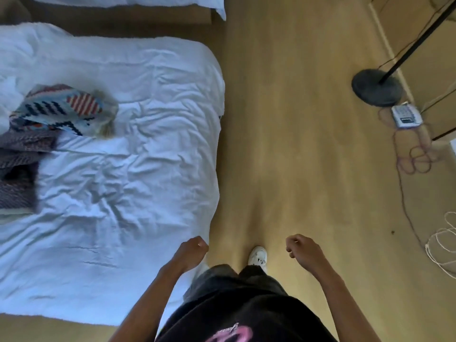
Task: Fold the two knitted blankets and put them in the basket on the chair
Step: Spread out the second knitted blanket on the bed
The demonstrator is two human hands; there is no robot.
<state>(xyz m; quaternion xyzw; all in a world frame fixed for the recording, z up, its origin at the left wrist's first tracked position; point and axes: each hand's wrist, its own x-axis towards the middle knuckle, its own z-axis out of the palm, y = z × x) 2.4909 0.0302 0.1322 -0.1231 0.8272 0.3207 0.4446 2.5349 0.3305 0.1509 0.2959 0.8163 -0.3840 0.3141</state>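
Observation:
Two knitted blankets lie crumpled on the left side of a white bed point(138, 169). One is a colourful patterned blanket point(66, 111) in light blue with red, white and dark stripes. The other is a grey-purple knitted blanket point(18, 169) partly cut off by the left edge. My left hand point(191, 253) hangs over the bed's right edge with fingers curled, holding nothing. My right hand point(304, 251) hangs over the wooden floor, fingers also curled and empty. Both hands are far from the blankets. No basket or chair is in view.
Wooden floor point(308, 119) runs to the right of the bed. A black lamp stand with a round base point(376, 87) stands at the right, with a small white device point(406, 116), tangled cables point(417, 160) and a white cord point(444, 243). A second bed shows at the top.

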